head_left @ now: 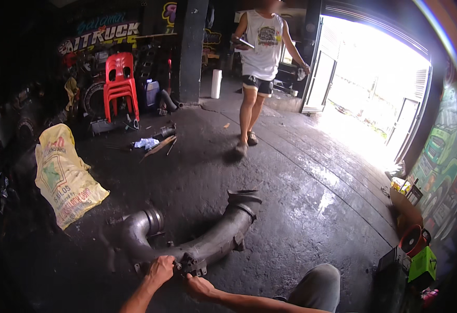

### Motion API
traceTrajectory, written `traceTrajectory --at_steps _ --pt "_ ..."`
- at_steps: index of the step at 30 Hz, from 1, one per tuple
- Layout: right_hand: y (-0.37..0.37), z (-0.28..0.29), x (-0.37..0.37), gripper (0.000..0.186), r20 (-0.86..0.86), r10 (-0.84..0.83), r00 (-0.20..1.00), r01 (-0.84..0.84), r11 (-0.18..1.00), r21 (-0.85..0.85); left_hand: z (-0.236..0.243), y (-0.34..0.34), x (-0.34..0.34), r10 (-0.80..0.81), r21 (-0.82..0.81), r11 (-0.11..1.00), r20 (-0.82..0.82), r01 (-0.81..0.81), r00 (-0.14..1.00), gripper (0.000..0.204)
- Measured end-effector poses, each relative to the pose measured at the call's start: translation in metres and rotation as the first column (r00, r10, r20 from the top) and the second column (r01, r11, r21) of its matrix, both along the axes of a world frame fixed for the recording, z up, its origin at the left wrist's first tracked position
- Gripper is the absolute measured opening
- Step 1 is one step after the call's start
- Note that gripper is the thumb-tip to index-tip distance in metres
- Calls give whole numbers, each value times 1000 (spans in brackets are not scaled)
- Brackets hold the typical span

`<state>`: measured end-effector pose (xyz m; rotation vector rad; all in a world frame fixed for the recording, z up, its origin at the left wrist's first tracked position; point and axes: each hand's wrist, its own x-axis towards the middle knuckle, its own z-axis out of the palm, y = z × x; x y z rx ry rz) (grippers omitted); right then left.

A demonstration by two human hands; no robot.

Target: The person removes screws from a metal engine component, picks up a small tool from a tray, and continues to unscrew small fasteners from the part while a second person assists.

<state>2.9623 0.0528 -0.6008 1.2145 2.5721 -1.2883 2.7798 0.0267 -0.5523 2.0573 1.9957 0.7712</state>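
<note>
I am crouched on the dark, oil-stained concrete floor point(301, 208), my knee in grey trousers point(319, 284) at lower right. Before me lies a large curved grey metal pipe assembly point(212, 242), U-shaped, with a ribbed coupling at its left end and a flared mouth at its right end. My left hand point(160, 268) is closed over the flanged joint at the bottom of the bend, fingers wrapped on the metal. My right hand point(197, 284) sits just beside it, fingers curled at the same joint; I cannot tell whether it holds a small part or only presses the flange. A yellow printed sack point(66, 177) lies to the left of the pipe, well apart. Stacked red plastic chairs point(120, 83) stand against the far wall. A person in a white sleeveless shirt point(259, 68) stands beyond, near the bright open doorway point(369, 88)
</note>
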Motion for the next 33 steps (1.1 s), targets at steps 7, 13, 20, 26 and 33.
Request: traceTrajectory --at_steps 7,13,20,26,33 --pt "19 -29 4 20 33 210 977 -197 834 516 5 33 -13 -150 -274 958 -240 81 959 16" --pt "80 8 23 26 509 605 612 -791 460 404 54 82 1 -111 -636 770 -211 -50 971 35" --pt "92 152 93 20 715 572 402 -916 233 328 66 64 11 -38 -584 798 -300 -152 953 32" --pt "108 216 157 33 563 396 725 -579 793 188 60 65 0 -11 -683 724 -151 -97 988 31" --pt "115 210 144 34 621 291 728 -559 776 292 36 35 -37 79 -659 752 87 -2 993 36"
